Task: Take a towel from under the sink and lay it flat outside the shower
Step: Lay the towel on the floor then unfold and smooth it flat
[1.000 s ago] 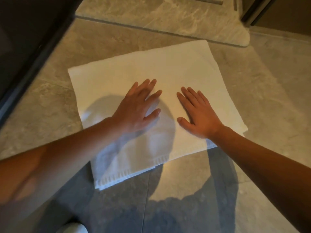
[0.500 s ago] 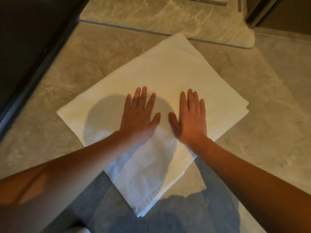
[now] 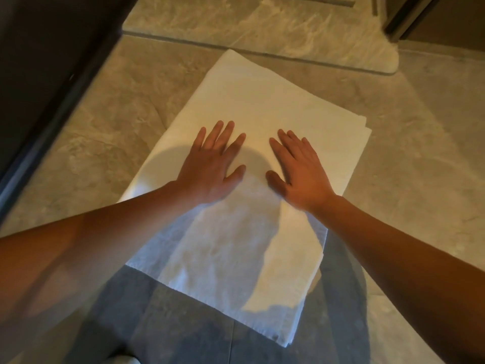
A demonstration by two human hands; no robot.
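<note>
The white towel (image 3: 262,106) lies spread on the tiled floor (image 3: 420,166), its far corner near a stone sill (image 3: 262,27). Left hand (image 3: 210,169) and right hand (image 3: 299,177) press it, fingers straight and released.

The towel (image 3: 252,106) lies on the floor (image 3: 420,153), left hand (image 3: 210,169) and right hand (image 3: 299,174) side by side on it.

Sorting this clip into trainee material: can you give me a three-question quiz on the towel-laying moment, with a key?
1. True or false: the left hand and right hand both press flat on the white towel.
2. The white towel lies on: A) the stone-tile floor; B) a countertop; C) a shelf.
3. Which hand is nearer the dark panel?

Key: 1 true; 2 A; 3 left hand.
</note>
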